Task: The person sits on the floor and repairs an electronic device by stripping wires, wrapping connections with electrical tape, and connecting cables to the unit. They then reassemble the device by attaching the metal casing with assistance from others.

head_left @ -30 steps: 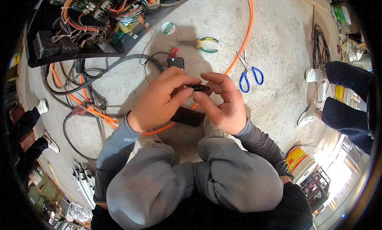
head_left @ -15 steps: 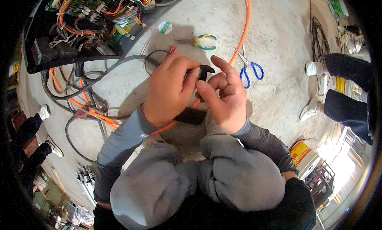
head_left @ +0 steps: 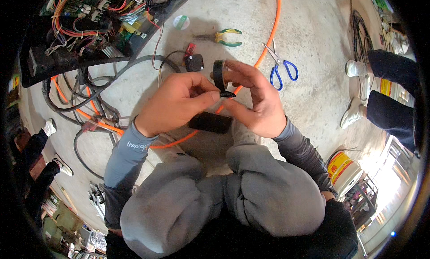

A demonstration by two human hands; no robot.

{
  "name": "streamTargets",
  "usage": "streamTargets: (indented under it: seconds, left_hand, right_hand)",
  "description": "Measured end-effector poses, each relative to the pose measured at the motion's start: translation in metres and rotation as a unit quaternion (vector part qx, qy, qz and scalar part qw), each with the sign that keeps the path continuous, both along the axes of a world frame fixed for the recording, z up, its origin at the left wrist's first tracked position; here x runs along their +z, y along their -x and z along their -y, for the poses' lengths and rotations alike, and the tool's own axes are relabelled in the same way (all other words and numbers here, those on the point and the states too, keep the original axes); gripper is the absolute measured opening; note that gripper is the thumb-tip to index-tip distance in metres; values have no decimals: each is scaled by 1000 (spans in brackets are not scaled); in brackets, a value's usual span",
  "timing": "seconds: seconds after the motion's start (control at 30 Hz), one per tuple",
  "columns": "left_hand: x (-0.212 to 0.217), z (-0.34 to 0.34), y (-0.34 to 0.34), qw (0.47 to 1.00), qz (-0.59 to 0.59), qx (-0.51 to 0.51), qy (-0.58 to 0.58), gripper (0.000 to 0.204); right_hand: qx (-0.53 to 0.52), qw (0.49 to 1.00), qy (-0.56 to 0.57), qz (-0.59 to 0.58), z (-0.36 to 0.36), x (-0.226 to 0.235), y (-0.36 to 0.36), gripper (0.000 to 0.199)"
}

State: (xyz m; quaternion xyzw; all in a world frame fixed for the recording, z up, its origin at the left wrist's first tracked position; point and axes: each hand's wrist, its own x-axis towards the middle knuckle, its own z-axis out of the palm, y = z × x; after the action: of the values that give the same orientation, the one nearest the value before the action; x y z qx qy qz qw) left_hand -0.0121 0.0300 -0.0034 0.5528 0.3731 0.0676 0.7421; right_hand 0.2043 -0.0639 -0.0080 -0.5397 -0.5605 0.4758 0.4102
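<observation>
A roll of black electrical tape (head_left: 218,74) is held up between my hands, over the floor. My right hand (head_left: 261,102) curls its fingers around the roll. My left hand (head_left: 174,100) pinches the tape's loose end, low at the roll's near side. Beyond my left hand, a small black box (head_left: 194,62) with a red part on it lies on the floor beside thin wires. Below my hands sits a dark flat rectangular object (head_left: 210,123), too dark to name.
Green-and-yellow pliers (head_left: 229,37) and blue-handled scissors (head_left: 281,65) lie beyond my hands. An orange hose (head_left: 270,35) curves past them. An open machine housing with circuit boards (head_left: 89,23) fills the upper left, near tangled cables (head_left: 85,91). Other people's feet (head_left: 354,113) stand right and left.
My left hand has moved lower and left, pinching the tape end. The roll now shows upright against my right fingers. The black box behind has come into view.
</observation>
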Motion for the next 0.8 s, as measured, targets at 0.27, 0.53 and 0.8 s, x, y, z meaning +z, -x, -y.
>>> streamTargets:
  seconds: [0.27, 0.53, 0.8]
  left_hand:
    - [-36, 14, -14, 997, 16, 57, -56, 16]
    - [-29, 17, -26, 990, 56, 130, 25, 14]
    - [-12, 4, -11, 993, 67, 18, 99, 25]
  right_hand:
    - [-31, 999, -18, 39, 4, 11, 11, 63]
    - [-67, 991, -14, 114, 24, 12, 11, 57]
    - [-94, 991, 16, 91, 20, -5, 6, 33]
